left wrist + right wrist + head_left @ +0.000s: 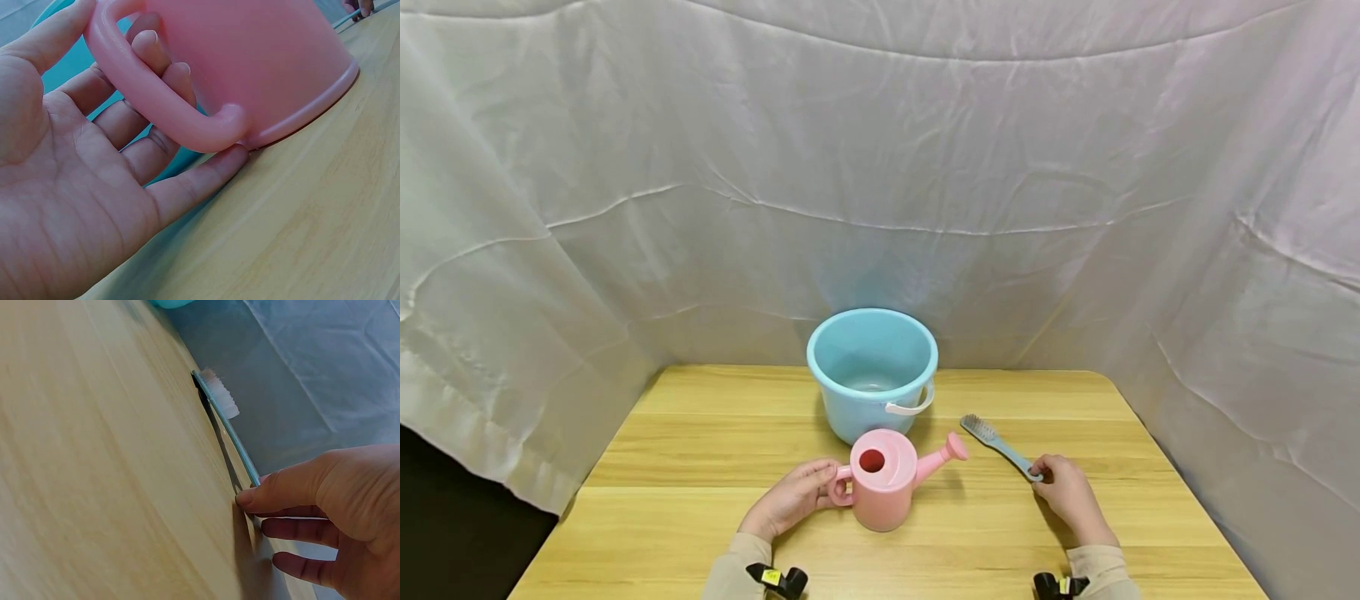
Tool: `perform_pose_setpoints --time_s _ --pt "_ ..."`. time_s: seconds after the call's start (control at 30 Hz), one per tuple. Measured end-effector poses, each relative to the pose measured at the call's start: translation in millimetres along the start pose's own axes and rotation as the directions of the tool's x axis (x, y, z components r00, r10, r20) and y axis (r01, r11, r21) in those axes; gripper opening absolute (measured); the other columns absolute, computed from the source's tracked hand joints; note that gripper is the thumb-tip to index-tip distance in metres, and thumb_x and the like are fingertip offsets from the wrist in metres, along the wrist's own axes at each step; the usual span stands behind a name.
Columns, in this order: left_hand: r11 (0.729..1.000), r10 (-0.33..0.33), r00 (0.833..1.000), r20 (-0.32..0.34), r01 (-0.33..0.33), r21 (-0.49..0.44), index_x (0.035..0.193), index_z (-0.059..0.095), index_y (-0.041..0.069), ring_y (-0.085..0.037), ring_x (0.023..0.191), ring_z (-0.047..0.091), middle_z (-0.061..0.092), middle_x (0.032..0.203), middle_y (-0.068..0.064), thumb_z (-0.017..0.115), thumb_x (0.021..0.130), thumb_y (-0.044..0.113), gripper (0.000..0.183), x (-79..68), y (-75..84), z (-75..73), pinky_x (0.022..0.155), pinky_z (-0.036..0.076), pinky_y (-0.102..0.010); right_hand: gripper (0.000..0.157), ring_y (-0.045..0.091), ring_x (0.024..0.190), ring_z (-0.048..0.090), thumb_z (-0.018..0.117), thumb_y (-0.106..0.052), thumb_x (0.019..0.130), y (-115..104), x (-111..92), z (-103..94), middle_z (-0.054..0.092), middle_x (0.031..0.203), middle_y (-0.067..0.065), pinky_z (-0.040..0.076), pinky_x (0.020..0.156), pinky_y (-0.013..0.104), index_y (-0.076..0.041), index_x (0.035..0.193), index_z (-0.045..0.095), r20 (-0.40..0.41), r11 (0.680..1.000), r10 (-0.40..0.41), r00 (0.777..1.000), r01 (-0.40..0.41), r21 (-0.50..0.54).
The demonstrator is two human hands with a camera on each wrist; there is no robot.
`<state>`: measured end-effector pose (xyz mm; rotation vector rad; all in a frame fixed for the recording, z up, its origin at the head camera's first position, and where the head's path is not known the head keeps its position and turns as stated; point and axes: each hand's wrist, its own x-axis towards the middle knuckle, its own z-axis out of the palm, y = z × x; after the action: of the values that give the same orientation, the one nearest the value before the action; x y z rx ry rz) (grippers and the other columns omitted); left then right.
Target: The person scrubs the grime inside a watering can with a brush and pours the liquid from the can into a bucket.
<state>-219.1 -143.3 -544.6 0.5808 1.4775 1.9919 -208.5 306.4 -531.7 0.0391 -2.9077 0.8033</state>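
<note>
At the wood-grained counter (685,454), the left hand (797,497) grasped the looped handle (149,94) of an upright pink plastic watering can (883,496); the right hand (1066,492) pinched a slim blue pale-bristled brush (1006,449) by its end. Just behind the can stood a round light-blue plastic bucket (856,410).

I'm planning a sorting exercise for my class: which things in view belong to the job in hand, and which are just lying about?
In the job:
pink watering can, handle held by the left hand
blue brush, handle end pinched by the right hand

Lying about:
blue bucket, in neither hand, though possibly needed
wooden table and cloth backdrop, just setting
</note>
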Motion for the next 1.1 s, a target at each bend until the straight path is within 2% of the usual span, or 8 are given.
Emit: perform_pose_setpoints --time_s 1.1 --pt "1.000 0.012 1.000 0.004 -0.012 -0.004 0.088 0.060 0.017 -0.011 0.101 0.065 0.064 0.102 0.005 0.038 0.106 0.027 0.030 0.1 -0.9 0.3 0.103 0.051 -0.037 0.010 0.022 0.080 0.060 0.070 0.003 0.081 5.8 1.3 2.9 0.063 0.088 0.010 0.054 0.072 0.040 -0.004 0.087 0.065 -0.005 1.000 -0.014 1.000 0.014 0.003"
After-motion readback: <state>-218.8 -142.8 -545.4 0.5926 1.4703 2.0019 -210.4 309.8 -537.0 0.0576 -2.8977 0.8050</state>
